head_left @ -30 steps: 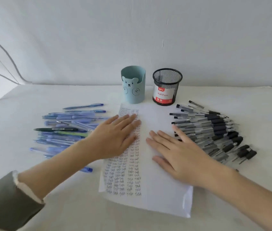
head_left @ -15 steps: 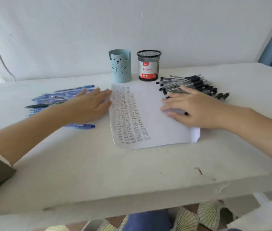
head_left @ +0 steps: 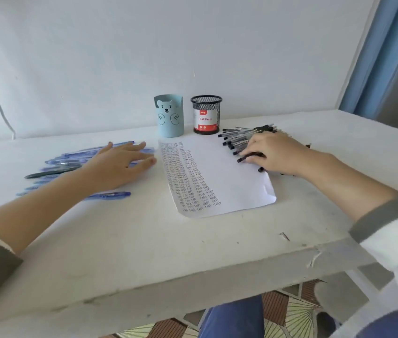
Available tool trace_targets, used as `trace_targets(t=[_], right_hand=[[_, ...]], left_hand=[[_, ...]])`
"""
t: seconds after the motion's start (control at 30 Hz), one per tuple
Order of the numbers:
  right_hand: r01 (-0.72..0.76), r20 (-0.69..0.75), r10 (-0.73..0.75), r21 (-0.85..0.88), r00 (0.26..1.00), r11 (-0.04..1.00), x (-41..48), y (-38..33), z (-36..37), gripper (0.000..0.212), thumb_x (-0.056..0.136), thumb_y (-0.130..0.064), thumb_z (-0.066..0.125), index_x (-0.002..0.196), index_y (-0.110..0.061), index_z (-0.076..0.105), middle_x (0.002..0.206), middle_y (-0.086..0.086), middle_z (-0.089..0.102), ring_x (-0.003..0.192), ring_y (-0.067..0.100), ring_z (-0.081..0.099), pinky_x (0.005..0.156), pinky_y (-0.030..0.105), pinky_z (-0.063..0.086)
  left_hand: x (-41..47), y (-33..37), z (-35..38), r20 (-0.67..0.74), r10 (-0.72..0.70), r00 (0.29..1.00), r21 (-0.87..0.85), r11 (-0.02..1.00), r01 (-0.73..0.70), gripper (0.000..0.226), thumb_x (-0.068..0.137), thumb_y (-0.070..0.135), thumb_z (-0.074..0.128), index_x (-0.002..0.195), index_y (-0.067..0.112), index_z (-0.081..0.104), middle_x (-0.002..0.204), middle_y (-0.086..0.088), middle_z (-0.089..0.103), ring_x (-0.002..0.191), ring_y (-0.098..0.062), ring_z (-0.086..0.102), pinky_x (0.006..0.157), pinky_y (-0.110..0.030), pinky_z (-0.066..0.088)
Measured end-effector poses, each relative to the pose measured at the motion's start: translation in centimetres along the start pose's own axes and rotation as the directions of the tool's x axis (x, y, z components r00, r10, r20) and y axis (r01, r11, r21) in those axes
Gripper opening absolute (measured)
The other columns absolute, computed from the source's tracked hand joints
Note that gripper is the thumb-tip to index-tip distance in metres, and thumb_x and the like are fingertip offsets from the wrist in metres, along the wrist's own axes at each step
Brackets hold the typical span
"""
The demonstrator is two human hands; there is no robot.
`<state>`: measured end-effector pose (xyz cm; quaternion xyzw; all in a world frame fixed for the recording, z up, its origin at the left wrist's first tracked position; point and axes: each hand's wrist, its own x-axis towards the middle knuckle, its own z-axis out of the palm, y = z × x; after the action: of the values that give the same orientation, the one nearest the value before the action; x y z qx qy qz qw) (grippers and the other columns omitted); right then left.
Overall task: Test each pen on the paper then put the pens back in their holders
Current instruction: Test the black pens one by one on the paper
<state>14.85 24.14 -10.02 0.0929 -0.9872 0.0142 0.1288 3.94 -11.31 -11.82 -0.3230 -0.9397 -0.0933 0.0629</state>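
The white paper sheet (head_left: 232, 176) at tabletop (head_left: 132, 240) centre carries columns of handwritten test marks, yet no pen protrudes from the pale blue bear-faced holder (head_left: 169, 118) or the black mesh holder (head_left: 206, 115) at the far side: testing appears well advanced, return not begun. The grip of the left hand (head_left: 119, 164) lies spread on the blue pens (head_left: 76, 156) at left; that of the right hand (head_left: 274, 152) curls over the black-capped pens (head_left: 238, 137) at right, pinch not determinable.

At nine o'clock of paper (head_left: 217, 172), left hand (head_left: 119, 164) lies flat on blue pens (head_left: 71, 157); at two o'clock, right hand (head_left: 276, 152) curls on black pens (head_left: 241, 135).
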Motion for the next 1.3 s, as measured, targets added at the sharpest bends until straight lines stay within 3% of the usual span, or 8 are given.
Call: trace_targets(t=[0.13,0.23,0.37,0.57,0.7,0.9,1.13,1.3], right_hand=[[0.083,-0.171,-0.083,-0.003,0.982,0.997,0.9,-0.4,0.6,0.018,0.098,-0.025,0.055,0.11,-0.017,0.066,0.106,-0.001,0.065,0.104,0.024,0.058,0.083,0.035,0.041],[0.158,-0.304,-0.109,0.143,0.946,0.977,1.7,-1.9,-0.1,0.026,0.1,-0.035,0.045,0.116,-0.022,0.06,0.093,-0.006,0.064,0.087,0.023,0.057,0.076,0.036,0.044],[0.018,-0.336,0.09,0.304,0.938,0.952,2.6,-4.3,-1.1,0.036,0.091,-0.063,0.044,0.101,-0.032,0.06,0.074,-0.013,0.063,0.074,0.014,0.055,0.085,0.033,0.044],[0.047,-0.269,0.184,0.672,0.946,0.739,3.6,-4.8,-2.5,0.023,0.093,-0.043,0.061,0.096,-0.022,0.052,0.054,-0.009,0.05,0.048,0.009,0.038,0.055,0.025,0.034],[0.07,-0.191,0.188,0.857,0.963,0.511,4.8,-5.2,-4.7,0.049,0.088,-0.052,0.061,0.125,-0.022,0.05,0.081,-0.006,0.062,0.068,0.003,0.058,0.069,0.023,0.049],[0.05,-0.047,0.171,0.999,0.984,-0.018,8.1,-8.2,-5.4,0.035,0.107,-0.03,0.031,0.127,-0.011,0.052,0.07,0.007,0.065,0.064,0.022,0.059,0.059,0.026,0.046],[-0.275,0.265,0.113,0.958,0.958,0.082,9.6,-9.0,-5.1,0.06,0.104,-0.045,0.013,0.109,-0.005,0.057,0.07,0.02,0.069,0.061,0.028,0.068,0.059,0.03,0.057],[-0.241,0.227,0.146,0.966,0.963,0.092,11.5,-9.9,-7.2,0.054,0.104,-0.034,0.018,0.097,-0.001,0.061,0.056,0.01,0.066,0.047,0.019,0.063,0.046,0.023,0.051]], left_hand=[[0.1,0.6,0.1,-0.136,0.034,0.99,-0.095,0.994,-0.047,0.016,0.09,0.043,0.061,0.104,0.044,0.07,0.131,0.012,0.061,0.114,-0.009,0.058,0.098,-0.021,0.037],[0.2,0.2,-0.5,-0.151,-0.028,0.988,-0.149,0.989,0.005,0.007,0.081,0.047,0.062,0.076,0.052,0.063,0.121,0.008,0.068,0.097,-0.019,0.066,0.09,-0.028,0.047],[0.5,0.6,-1.0,-0.129,0.036,0.991,-0.215,0.975,-0.064,0.038,0.087,0.05,0.055,0.121,0.033,0.06,0.143,0.012,0.049,0.126,-0.014,0.05,0.098,-0.021,0.03],[0.6,3.8,-0.3,-0.054,0.178,0.983,-0.243,0.952,-0.186,0.054,0.09,0.07,0.035,0.129,0.038,0.055,0.147,0.02,0.041,0.137,-0.001,0.035,0.117,-0.033,0.025],[0.4,3.7,0.0,0.031,0.203,0.979,-0.205,0.96,-0.192,0.064,0.073,0.082,0.038,0.122,0.046,0.059,0.144,0.022,0.044,0.137,-0.001,0.037,0.119,-0.033,0.021],[0.1,3.3,-0.7,0.176,0.119,0.977,-0.08,0.991,-0.106,0.074,0.058,0.096,0.038,0.125,0.065,0.043,0.139,0.045,0.033,0.134,-0.002,0.021,0.117,-0.027,0.012],[-1.1,4.9,-1.6,0.211,0.077,0.974,0.032,0.996,-0.085,0.073,0.064,0.095,0.036,0.129,0.064,0.038,0.143,0.038,0.035,0.136,-0.003,0.029,0.113,-0.023,0.015],[-2.8,8.4,-2.2,0.167,0.09,0.982,0.219,0.968,-0.126,0.08,0.066,0.096,0.025,0.129,0.051,0.044,0.125,0.026,0.052,0.112,-0.009,0.049,0.1,-0.022,0.025]])
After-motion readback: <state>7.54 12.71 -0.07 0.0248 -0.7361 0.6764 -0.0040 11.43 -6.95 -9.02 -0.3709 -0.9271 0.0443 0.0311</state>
